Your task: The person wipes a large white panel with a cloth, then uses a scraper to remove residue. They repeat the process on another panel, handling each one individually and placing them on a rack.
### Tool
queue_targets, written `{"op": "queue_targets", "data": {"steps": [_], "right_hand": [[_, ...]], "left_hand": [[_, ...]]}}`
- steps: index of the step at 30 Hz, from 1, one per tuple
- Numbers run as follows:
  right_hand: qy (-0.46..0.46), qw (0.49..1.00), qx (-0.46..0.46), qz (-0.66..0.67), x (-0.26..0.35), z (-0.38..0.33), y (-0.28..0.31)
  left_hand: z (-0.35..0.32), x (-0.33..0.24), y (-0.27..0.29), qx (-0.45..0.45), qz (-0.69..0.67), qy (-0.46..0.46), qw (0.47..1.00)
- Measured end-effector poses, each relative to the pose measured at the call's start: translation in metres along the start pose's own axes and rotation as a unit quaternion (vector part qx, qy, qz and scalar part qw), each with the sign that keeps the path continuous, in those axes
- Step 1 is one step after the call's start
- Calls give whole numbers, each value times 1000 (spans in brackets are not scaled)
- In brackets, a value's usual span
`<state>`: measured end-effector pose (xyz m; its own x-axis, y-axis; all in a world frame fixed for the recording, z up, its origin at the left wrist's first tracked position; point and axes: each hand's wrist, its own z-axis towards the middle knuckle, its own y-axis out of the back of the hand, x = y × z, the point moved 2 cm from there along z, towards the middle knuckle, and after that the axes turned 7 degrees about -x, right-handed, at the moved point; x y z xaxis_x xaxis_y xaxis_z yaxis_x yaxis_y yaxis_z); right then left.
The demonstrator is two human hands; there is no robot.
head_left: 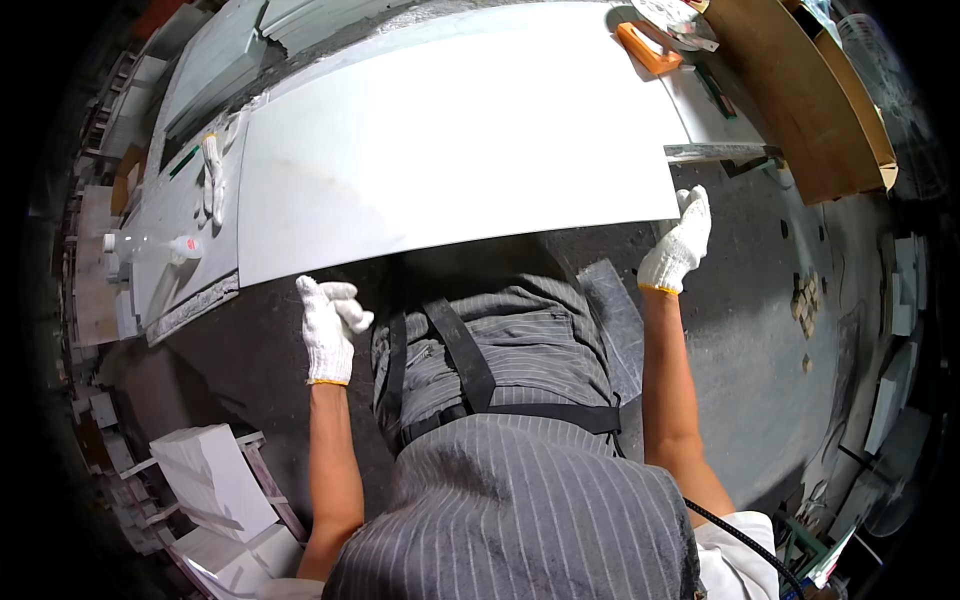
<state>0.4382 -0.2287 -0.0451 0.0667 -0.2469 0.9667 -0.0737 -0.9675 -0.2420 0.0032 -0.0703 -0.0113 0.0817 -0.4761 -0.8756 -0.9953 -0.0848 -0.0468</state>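
A large white slab (450, 140) lies across the work surface, its near edge just in front of my body. My left hand (336, 330), in a white knit glove, hovers just short of that near edge with nothing in it; its fingers are apart and partly bent. At the slab's near right corner is my right hand (678, 242), gloved the same way. Its fingers point up along the slab's right edge and hold nothing I can see; whether they touch the edge I cannot tell.
On the left lie a spare white glove (212, 180) and a clear plastic bottle (160, 247). An orange tool (648, 48) rests at the slab's far right, near a cardboard box (800, 95). White blocks (215, 480) are stacked at lower left; small tan pieces (806, 302) lie on the floor.
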Motion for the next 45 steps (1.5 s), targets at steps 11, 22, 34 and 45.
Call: {"op": "queue_targets", "data": {"steps": [11,22,34,45], "right_hand": [[-34,991,-54,117,-16,6,-27],[-75,987,-36,140,-26,38,-33],[149,956,-30,-249,10,26,-56],[459,532,407,-584,45,-46,-154]], "left_hand": [[1,-10,-32,17,3,-59,998],[-25,-11,-51,-35,32,-20,999],[-6,-32,-64,-40,108,-18,993],[-2,-34,-44,1,96,48,994]]}}
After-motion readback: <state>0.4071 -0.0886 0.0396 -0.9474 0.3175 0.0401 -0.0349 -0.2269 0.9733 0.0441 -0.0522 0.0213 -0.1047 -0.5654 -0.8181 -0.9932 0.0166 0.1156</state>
